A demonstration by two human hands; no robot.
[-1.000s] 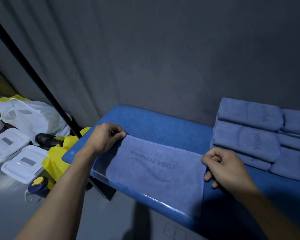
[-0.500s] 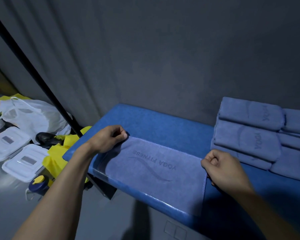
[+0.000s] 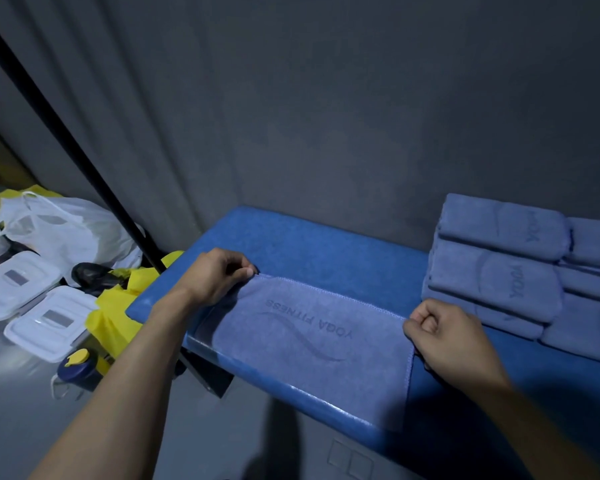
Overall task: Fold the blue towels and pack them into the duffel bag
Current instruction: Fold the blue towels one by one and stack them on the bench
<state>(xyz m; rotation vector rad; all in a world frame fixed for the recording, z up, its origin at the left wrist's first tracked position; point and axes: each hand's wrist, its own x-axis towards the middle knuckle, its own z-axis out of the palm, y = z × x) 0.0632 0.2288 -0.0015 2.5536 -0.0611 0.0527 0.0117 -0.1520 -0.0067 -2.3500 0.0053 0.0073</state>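
Two hands pin one towel (image 3: pixel 309 344) flat on the bench (image 3: pixel 312 251), probably to square it for a fold. Its near edge hangs over the bench's front lip. The right hand (image 3: pixel 454 341) pinches the far right corner, the left hand (image 3: pixel 215 275) the far left (fingers curled on cloth). Its long axis runs left to right; the lettering reads upside down. Folded towels (image 3: pixel 499 261) sit at the bench's far right.
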